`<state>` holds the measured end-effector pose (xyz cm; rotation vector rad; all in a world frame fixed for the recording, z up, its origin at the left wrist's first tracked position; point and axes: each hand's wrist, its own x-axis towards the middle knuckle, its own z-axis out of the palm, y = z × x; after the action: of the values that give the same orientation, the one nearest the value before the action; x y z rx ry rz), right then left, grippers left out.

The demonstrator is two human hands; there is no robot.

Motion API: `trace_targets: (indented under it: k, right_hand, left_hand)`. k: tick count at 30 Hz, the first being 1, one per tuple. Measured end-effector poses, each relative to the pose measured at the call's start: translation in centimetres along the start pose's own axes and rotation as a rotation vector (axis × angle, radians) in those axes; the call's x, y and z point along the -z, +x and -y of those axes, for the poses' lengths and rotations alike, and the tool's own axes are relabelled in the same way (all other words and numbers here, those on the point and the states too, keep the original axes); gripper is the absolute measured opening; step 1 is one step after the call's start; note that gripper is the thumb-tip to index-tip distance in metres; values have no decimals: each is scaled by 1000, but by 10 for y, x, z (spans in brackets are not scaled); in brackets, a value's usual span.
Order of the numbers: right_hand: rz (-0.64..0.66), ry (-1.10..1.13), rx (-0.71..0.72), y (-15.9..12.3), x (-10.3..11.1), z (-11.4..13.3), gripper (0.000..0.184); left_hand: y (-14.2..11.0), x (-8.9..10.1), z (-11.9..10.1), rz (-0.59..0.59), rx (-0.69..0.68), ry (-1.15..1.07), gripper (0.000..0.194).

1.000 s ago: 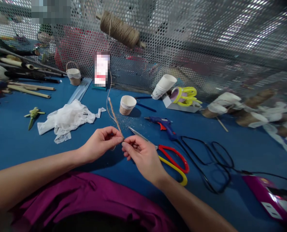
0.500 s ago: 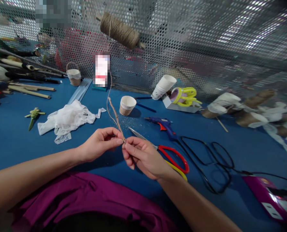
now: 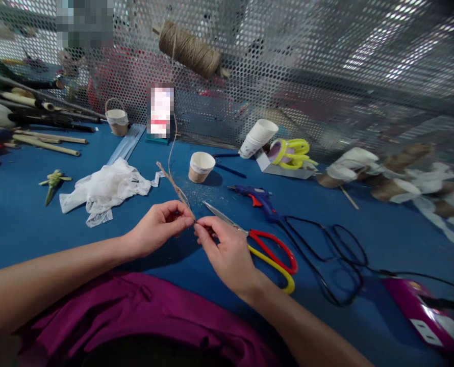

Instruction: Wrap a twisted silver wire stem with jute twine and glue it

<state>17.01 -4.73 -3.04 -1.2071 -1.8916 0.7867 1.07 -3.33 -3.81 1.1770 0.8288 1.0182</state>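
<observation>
A stick-like length wrapped in brown twine (image 3: 174, 184) slants up and left from between my hands. My left hand (image 3: 161, 227) pinches its lower end between thumb and fingertips. My right hand (image 3: 227, 252) is closed at the same end, its thumb and index finger pressed together on the twine there. From that end a thin strand rises to the twine spool (image 3: 188, 49) on the mesh. Scissors with red and yellow handles (image 3: 275, 250) lie beside my right hand, partly under it. Beyond my hands stands a small paper cup (image 3: 201, 168) with a brown-wrapped base and white trim.
White lace (image 3: 110, 191) lies left, near a small green figure (image 3: 54, 183). A blue glue gun (image 3: 259, 200) rests at right, its cord running toward a purple power strip (image 3: 422, 311). Stacked paper cups (image 3: 259, 136) and a basket-like cup (image 3: 117, 121) stand farther back, before the metal mesh.
The twine-wrapped length has tipped to the left. My right hand has turned, its lower fingers now tucked from view, and more of the scissors' yellow handle shows.
</observation>
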Motion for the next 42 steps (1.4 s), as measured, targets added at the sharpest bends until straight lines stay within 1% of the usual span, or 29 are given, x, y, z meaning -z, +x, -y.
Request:
trace_targets:
  k: [4,6,11,16,18,20,22,26,28,30,34,38,40,42]
  right_hand:
    - [173,301,-220,3,2,2,11]
    - [238,450,-300,5,3,3,12]
    - [341,822,-453,8,7,4,16]
    - [452,1014,-554,9,10,5,21]
    - [483,1042,-576,9,10,5,21]
    - [476,1018,-569,8,9,5,22]
    - [407,933,-526,8,7,4,21]
    - [186,609,-381,6,4,4,14]
    - [158,525,-347,6,4,4,12]
    - [196,590,-367,6,5,4,13]
    - [332,867,-493,9,6,3,18]
    - [456,1024,-583,9,8,3,21]
    - [458,1018,-588,9,8,3,21]
    - [417,965,-559,9,8,3,19]
  left_hand:
    - [-1,0,0,6,16,-25,16]
    - [-1,1,0,24,25,-45,17]
    - [-1,3,0,69,66,-108,20]
    - [-2,3,-2,113,102,-164,20]
    - [-2,3,-2,128,101,-176,20]
    - [-2,4,-2,126,96,-178,21]
    - [-1,4,-1,112,87,-168,21]
    - [0,5,2,70,50,-110,19]
    - [0,4,1,57,35,-91,17]
    - [0,3,0,50,22,-91,15]
    - [-1,1,-4,63,12,-112,13]
    - [-1,3,-5,97,46,-134,16]
    - [0,4,-3,106,64,-133,17]
    - [0,5,-2,102,62,-122,17]
